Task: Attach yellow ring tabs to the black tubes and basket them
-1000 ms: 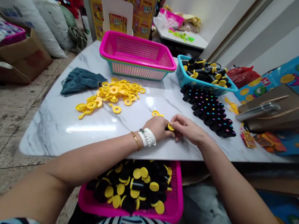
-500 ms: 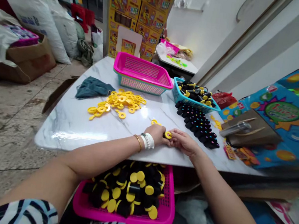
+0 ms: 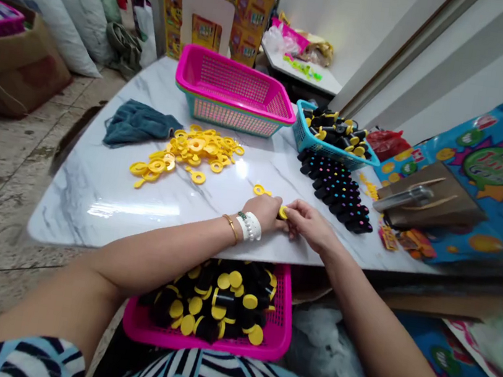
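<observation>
Near the table's front edge, my left hand (image 3: 263, 212) is closed on a small black and yellow piece (image 3: 282, 212). My right hand (image 3: 306, 222) pinches the same piece from the right, its fingertips on the yellow end. Just behind my left hand lies a single yellow ring piece (image 3: 259, 189). A pile of yellow ring pieces (image 3: 201, 147) spreads to the left on the marble table (image 3: 192, 211). To the right, rows of black pieces with coloured dots (image 3: 338, 188) lie side by side. Below the table edge, a pink basket (image 3: 282, 318) holds many black pieces with yellow caps.
A pink basket (image 3: 242, 87) stacked in a teal one stands at the back. Beside it, a blue basket (image 3: 303, 134) holds black and yellow pieces. A teal cloth (image 3: 138, 125) lies left. A brown box (image 3: 432, 198) with a metal tool stands right.
The view has tilted down and shifted, so the table sits higher and larger. My right fingers now cover more of the yellow end, which shows less of its face.
</observation>
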Demonstrator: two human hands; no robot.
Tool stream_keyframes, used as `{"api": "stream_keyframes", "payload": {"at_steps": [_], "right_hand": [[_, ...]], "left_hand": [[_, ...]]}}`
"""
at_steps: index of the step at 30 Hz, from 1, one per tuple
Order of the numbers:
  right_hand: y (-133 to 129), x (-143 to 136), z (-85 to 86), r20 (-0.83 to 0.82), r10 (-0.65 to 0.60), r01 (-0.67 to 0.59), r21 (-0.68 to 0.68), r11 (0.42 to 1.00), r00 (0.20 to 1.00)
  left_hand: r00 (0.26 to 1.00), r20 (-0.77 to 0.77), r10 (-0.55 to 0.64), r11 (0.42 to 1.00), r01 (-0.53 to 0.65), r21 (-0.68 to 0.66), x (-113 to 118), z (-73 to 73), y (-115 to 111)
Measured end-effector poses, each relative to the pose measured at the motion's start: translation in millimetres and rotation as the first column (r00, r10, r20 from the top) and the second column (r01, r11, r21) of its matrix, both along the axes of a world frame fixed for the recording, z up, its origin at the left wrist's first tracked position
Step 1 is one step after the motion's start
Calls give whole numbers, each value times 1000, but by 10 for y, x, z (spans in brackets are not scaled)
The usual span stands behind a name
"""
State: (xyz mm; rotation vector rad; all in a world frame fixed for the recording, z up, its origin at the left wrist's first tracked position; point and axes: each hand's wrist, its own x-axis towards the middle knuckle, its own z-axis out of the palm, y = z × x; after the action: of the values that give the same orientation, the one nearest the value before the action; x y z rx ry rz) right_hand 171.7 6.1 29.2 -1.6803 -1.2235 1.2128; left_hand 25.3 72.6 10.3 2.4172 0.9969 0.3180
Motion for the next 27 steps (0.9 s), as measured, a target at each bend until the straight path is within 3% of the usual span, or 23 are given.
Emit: {"api": "stream_keyframes", "payload": {"at_steps": [4,10,14,19,22,25,27], "right_hand": [[-2,53,-25,-136,31,-40,-63,997,990],[106,125,2,-176,64,-92,-160,983,982],[101,101,65,-106,99,-118,-199,973,989],[31,60,86,50,106,-102,-78,992,993],[-41,87,12,7,84,-84,-27,996,996],[-87,109,-87,-42,117,-116,23,993,992],[-104,72,-136,23,139,-141,68,988,990]], "left_hand": [[982,113,-151,983,161,-85,-96,7,107],[986,126,-110,992,117,-54,-90,1,137],[987,97,-125,990,131,-55,-55,0,114],[995,68,-74,997,77,-32,-33,21,71],[997,47,-57,998,58,-31,-34,7,41],[995,36,-89,995,90,-43,-50,-6,57],[989,20,-147,988,148,-44,-75,14,102]]}}
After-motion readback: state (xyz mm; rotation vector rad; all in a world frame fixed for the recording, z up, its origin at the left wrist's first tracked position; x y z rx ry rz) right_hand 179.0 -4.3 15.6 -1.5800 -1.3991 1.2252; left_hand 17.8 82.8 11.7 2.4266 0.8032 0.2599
